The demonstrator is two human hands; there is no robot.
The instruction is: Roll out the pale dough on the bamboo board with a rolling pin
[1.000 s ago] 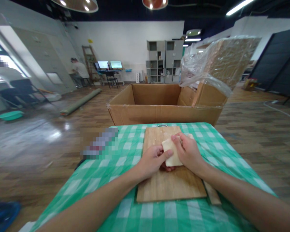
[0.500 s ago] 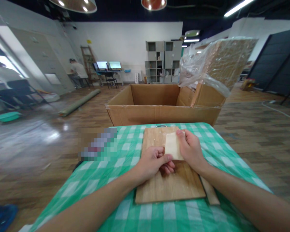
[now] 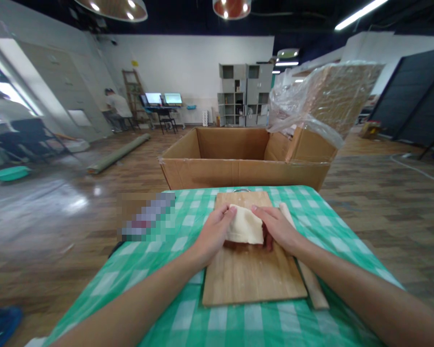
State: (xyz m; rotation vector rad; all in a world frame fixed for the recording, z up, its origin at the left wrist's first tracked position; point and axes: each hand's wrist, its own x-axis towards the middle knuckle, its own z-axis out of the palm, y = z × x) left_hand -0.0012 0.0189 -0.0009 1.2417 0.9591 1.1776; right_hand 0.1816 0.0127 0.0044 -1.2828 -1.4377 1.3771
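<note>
A flat, pale sheet of dough [image 3: 244, 226] is held up over the wooden cutting board [image 3: 253, 279]. My left hand [image 3: 217, 230] pinches its left edge, thumb on top. At the upper right corner, my right hand [image 3: 275, 225] grips it between thumb and fingers, with some fingers hidden behind the sheet. Along the board's right side lies a wooden rolling pin [image 3: 314, 285], partly covered by my right forearm.
A green checked cloth [image 3: 137, 284] covers the table. At its left edge lies a blurred-out object [image 3: 148, 217]. Beyond the table stands a large open cardboard box [image 3: 238, 173] with plastic-wrapped packaging [image 3: 343, 96]. Two people sit in the left background.
My left hand has moved up to the sheet's left edge, and my right hand has shifted its hold. The dough has turned and moved slightly left, showing more of the rolling pin.
</note>
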